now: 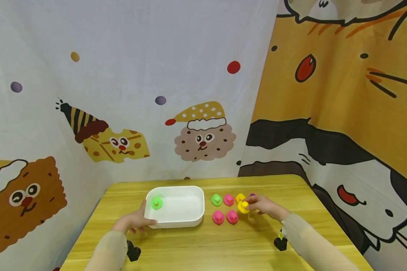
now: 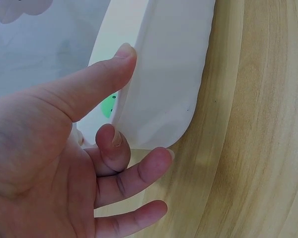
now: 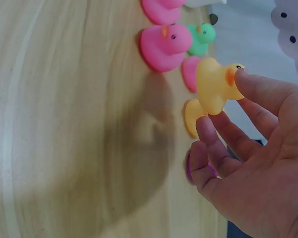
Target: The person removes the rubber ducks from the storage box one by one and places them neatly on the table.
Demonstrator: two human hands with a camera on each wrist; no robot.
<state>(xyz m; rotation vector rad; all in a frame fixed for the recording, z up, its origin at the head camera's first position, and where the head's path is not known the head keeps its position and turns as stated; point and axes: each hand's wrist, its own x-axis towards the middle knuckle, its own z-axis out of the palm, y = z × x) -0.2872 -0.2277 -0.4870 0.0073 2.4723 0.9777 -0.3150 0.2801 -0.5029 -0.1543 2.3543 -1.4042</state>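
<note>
The left hand [image 1: 133, 221] rests with relaxed fingers against the near left corner of the white tray [image 1: 176, 223], which holds one green duck [image 1: 157, 203]. Right of the tray sit green and pink ducks [image 1: 218, 217]. Beyond them, the right hand [image 1: 265, 206] pinches a glossy yellow duck [image 1: 243, 206] with an orange beak.
</note>
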